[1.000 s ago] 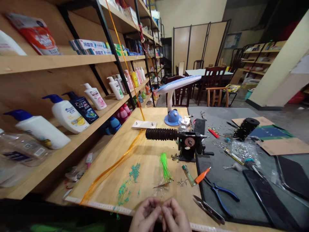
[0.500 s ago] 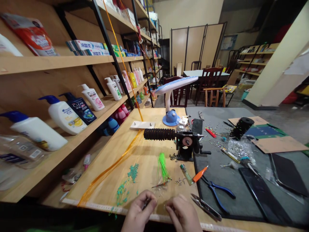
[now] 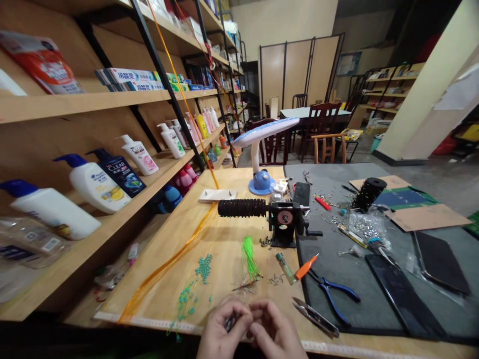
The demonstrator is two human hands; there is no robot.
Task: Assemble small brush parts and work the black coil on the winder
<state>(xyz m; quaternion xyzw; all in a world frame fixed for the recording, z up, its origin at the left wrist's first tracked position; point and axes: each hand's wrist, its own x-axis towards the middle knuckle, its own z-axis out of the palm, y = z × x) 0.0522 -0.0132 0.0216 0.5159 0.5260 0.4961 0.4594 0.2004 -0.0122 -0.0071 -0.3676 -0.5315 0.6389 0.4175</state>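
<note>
My left hand (image 3: 224, 329) is closed at the front edge of the table, fingers curled around something small and dark that I cannot make out. Right beside it, my right hand (image 3: 275, 329) has its fingers pinched, and the fingertips of both hands meet. Whatever lies between them is hidden. Just beyond the hands is a bundle of bright green strands (image 3: 248, 259). Turquoise beads (image 3: 204, 268) lie to the left, some on thin line. To the right are thread snips (image 3: 315, 317), blue-handled pliers (image 3: 339, 294), an orange-capped tool (image 3: 307, 267) and a green lighter (image 3: 286, 269).
A black hand-cranked winder (image 3: 284, 224) with a dark coil stands mid-table, behind it a blue and white lamp (image 3: 261, 182). Orange cords (image 3: 168, 264) run across the left side. Shelves of bottles (image 3: 101, 184) flank the left. A grey mat (image 3: 337, 249) holds scattered small parts.
My hands have come together; the right hand moved left until its fingertips met those of the left. The view has shifted slightly.
</note>
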